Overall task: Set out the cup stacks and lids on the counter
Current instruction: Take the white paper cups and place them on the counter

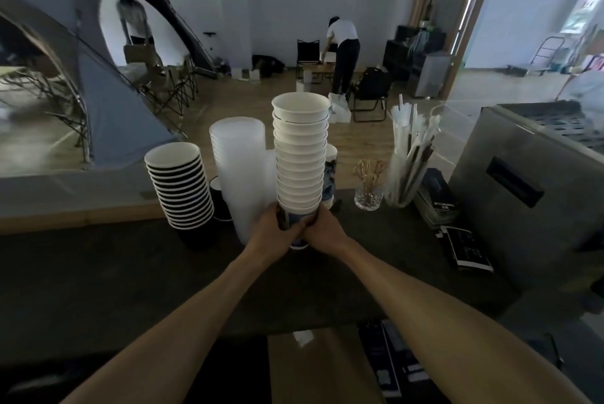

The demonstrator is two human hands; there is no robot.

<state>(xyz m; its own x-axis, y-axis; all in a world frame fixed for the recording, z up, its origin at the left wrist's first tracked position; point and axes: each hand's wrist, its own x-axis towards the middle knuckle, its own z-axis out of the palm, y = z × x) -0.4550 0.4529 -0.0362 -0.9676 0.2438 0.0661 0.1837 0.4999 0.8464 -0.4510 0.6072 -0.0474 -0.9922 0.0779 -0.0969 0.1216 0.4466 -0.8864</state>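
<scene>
Three cup stacks: one white paper stack (300, 155) in the grip, one clear plastic (240, 171) and one black-sided (179, 188) left of it; two glass holders (368, 196) to the right.

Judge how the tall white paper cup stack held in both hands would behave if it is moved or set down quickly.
The white paper cup stack is probably light. It looks top-heavy, because the left hand and right hand grip only its bottom cup. The uppermost cups sit slightly askew, so they might shift or lean. Paper walls could dent under a hard squeeze.
</scene>
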